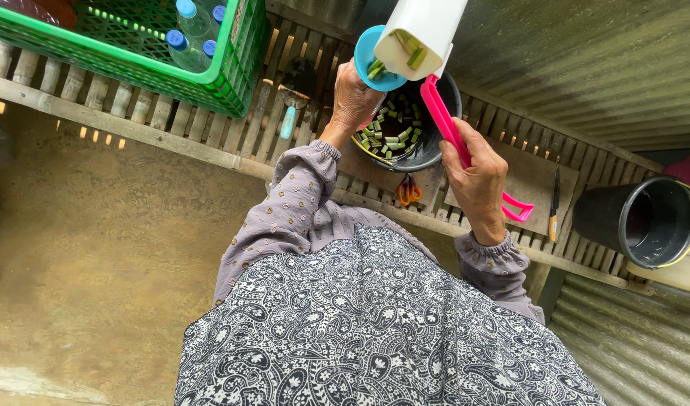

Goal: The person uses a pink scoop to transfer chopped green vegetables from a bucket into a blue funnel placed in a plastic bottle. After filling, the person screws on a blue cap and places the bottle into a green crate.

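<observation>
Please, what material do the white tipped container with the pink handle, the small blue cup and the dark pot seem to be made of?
White container: probably plastic, smooth matte walls of even colour, as is its bright pink handle, held by the right hand.
Blue cup, at the left hand: likely plastic, uniform glossy colour, thin rim.
Dark pot: smooth, faint sheen on the wall; metal or plastic, I cannot tell.

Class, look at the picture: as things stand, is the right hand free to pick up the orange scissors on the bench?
Probably not: the right hand grips the pink handle of the white container. The scissors lie uncovered below, between both hands.
</observation>
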